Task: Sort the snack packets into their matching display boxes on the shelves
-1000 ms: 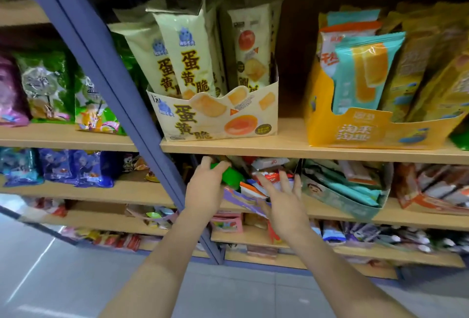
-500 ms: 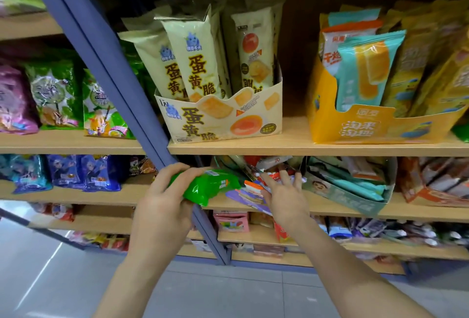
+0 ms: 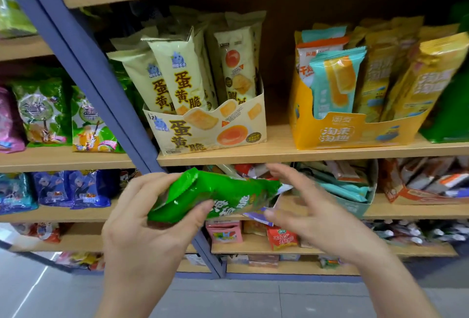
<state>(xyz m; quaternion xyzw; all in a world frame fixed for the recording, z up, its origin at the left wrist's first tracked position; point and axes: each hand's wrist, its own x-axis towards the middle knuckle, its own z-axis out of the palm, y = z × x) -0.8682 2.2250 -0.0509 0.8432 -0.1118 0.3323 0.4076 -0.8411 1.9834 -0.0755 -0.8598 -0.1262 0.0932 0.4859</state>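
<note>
1. Wooden shop shelves (image 3: pixel 279 151) on a slanting blue upright (image 3: pixel 83 64) fill the frame; grey floor shows along the bottom edge.
2. At the left edge, green sweet bags (image 3: pixel 42 112) stand on the middle shelf, with blue bags (image 3: pixel 73 188) on the shelf below.
3. At lower left of centre, the left hand (image 3: pixel 142 226) pinches the green snack packet (image 3: pixel 213 196), thumb on its front and fingers behind, holding it roughly level in the air in front of the lower shelf.
4. Above it, at centre, the cream display box (image 3: pixel 210 130) holds upright cream packets (image 3: pixel 186 76); none of them is green.
5. At lower right of centre, the right hand (image 3: pixel 312 213) is spread and holds nothing, its fingers close to the packet's right end; it is blurred, so I cannot tell whether they touch.
6. At the right, the yellow display box (image 3: pixel 347 132) holds a teal packet (image 3: pixel 335 81) among yellow ones, and a teal box (image 3: pixel 360 190) sits on the shelf below.
7. Judged step: a stray is picked and needs its home. The next move calls for reading the label and finding a green-fronted box, perhaps the green shape (image 3: pixel 451 109) at far right.
</note>
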